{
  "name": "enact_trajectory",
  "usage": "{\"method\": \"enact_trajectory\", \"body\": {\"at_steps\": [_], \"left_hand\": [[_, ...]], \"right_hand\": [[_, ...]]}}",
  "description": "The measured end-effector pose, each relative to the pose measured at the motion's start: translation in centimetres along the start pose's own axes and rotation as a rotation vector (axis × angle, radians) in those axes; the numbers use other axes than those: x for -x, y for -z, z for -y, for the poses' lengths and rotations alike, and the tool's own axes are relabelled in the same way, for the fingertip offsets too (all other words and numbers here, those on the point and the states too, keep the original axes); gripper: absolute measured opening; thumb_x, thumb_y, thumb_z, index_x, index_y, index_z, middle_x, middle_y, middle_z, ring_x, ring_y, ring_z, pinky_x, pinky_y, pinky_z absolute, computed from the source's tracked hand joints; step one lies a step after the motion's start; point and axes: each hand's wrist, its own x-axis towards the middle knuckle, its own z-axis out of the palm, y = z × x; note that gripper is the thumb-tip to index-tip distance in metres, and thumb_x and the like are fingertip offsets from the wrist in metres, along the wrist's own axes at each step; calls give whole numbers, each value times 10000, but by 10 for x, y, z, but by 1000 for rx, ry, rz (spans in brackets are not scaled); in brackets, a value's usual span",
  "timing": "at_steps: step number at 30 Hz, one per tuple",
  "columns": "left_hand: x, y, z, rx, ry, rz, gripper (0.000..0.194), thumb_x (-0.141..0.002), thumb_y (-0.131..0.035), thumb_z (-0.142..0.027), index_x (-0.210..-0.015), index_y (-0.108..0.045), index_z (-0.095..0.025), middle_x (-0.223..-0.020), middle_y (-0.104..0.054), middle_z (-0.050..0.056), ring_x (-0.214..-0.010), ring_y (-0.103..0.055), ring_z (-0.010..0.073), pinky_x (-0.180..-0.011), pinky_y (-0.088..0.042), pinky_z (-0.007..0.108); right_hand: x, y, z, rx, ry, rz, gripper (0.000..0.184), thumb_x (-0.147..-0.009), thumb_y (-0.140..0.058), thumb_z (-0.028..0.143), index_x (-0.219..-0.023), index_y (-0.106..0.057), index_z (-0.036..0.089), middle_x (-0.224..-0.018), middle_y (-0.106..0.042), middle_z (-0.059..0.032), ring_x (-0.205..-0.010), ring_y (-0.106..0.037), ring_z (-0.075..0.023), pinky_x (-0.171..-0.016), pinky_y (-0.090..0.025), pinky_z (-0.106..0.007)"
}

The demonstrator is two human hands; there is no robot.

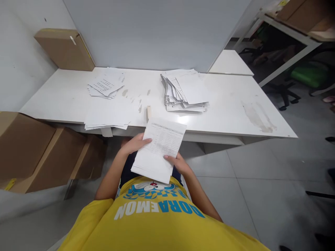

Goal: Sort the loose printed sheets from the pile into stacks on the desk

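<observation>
Between my two hands is a small stack of printed paper sheets (pixel 157 157), tilted over my lap at the table's front edge. My left hand (pixel 134 143) grips its left side, thumb on top and fingers underneath. On the lower right side, my right hand (pixel 179 163) holds it the same way, thumb across the print. The top sheet carries a table of small text, too small to read. Just beyond the sheets, a small pale block-like object (pixel 149 112) lies on the white table (pixel 225 108).
A thick, uneven paper pile (pixel 192 89) lies at the back right of centre. Printed sheets (pixel 106 85) rest at the back left, and more sheets (pixel 107 120) overhang the front edge. Cardboard boxes (pixel 42 153) stand at left; another box (pixel 65 50) sits in the back corner.
</observation>
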Motion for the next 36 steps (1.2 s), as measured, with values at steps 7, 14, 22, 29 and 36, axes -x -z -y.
{"method": "enact_trajectory", "body": {"at_steps": [7, 14, 22, 29, 36], "left_hand": [[-23, 16, -5, -64, 80, -84, 429, -729, -760, -401, -1110, -697, -213, -922, -716, 77, -726, -675, 202, -639, -535, 308], [-38, 21, 7, -230, -69, -229, 334, -717, -751, -342, -1024, -720, -215, -981, -697, 65, -931, -637, 233, -840, -486, 341], [-59, -6, 33, 12, -149, -703, 424, -768, -727, -344, -1144, -590, -202, -943, -625, 35, -782, -592, 155, -729, -476, 271], [-59, -26, 40, 211, -194, -752, 490, -769, -724, -466, -1142, -515, -227, -1023, -624, 50, -895, -627, 170, -750, -486, 270], [-63, -21, 37, 58, -119, -600, 412, -731, -724, -524, -907, -655, -158, -900, -701, 68, -849, -640, 216, -721, -481, 298]], "right_hand": [[-10, -18, -30, -113, 165, -403, 685, -782, -717, 487, -1382, -535, 213, -1406, -586, -101, -1311, -546, -269, -1160, -368, -468], [-31, -30, -25, -171, 251, -548, 695, -836, -638, 478, -1436, -459, 175, -1469, -520, -127, -1318, -544, -228, -1137, -395, -424], [-53, -40, -18, -262, 252, -494, 784, -806, -654, 457, -1495, -373, 210, -1476, -511, -117, -1325, -535, -225, -1127, -405, -404], [-50, -46, -16, -256, 270, -495, 822, -789, -665, 460, -1508, -343, 227, -1499, -486, -106, -1353, -505, -221, -1162, -365, -412], [-49, -40, -14, -266, 244, -454, 822, -763, -709, 472, -1484, -403, 221, -1432, -562, -97, -1371, -487, -244, -1165, -377, -437]]}}
